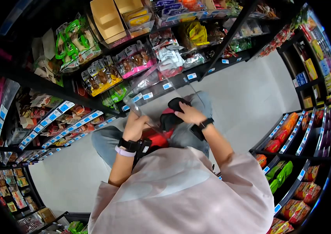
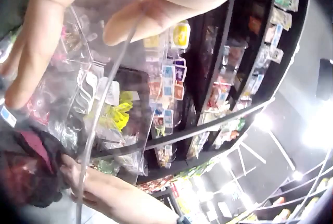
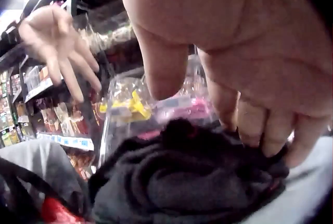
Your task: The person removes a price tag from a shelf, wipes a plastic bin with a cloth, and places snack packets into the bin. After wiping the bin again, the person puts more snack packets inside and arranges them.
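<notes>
Over the crossed legs stands a clear plastic bin [image 2: 107, 91], its thin edge crossing the left wrist view. My left hand [image 1: 135, 126] is at the bin's near left side, with fingers spread and fairly straight. The right wrist view shows the same left hand [image 3: 58, 47] with its palm turned inward. My right hand [image 1: 191, 114] grips a bunched black cloth [image 3: 182, 182] with pink-red parts, its fingers bent onto the folds. This cloth lies on the lap beside the bin, and its underside is hidden. A red item [image 1: 155, 139] rests in the lap below the left hand.
Black shelves ahead hold packaged snacks [image 1: 101, 76], a yellow packet [image 1: 196, 34] and an open cardboard box [image 1: 107, 19]. Price tags line the shelf edges. More shelves with red packets [image 1: 298, 210] stand at the right. Grey floor [image 1: 247, 93] lies between them.
</notes>
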Demonstrator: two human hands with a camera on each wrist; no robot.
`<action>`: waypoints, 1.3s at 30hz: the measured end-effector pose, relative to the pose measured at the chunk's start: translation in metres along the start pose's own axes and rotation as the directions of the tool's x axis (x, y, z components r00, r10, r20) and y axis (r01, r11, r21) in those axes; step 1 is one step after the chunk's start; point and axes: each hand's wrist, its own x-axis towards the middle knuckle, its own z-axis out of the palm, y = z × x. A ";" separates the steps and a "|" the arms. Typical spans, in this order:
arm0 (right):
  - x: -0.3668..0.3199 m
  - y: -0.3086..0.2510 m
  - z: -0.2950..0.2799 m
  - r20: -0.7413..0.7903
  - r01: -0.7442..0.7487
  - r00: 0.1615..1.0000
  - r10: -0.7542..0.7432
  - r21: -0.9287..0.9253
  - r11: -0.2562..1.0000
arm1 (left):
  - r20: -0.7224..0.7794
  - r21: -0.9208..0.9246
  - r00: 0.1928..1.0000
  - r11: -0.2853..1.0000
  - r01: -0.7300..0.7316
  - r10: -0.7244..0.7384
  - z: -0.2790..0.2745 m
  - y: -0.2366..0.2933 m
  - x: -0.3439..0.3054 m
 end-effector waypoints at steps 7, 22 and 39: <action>-0.093 -0.031 -0.015 -0.694 0.129 0.710 0.123 0.300 0.945 | -0.090 -0.305 0.995 0.950 -0.072 0.047 -0.014 0.016 -0.015; -0.041 -0.034 -0.015 -0.112 0.117 0.993 0.035 0.965 -0.233 | -0.081 -0.312 0.962 0.909 -0.275 0.263 0.007 0.016 -0.065; -0.040 -0.013 -0.216 0.212 -0.133 0.977 -0.008 0.638 0.758 | 0.310 0.263 0.909 0.894 -0.362 0.278 -0.044 0.037 -0.017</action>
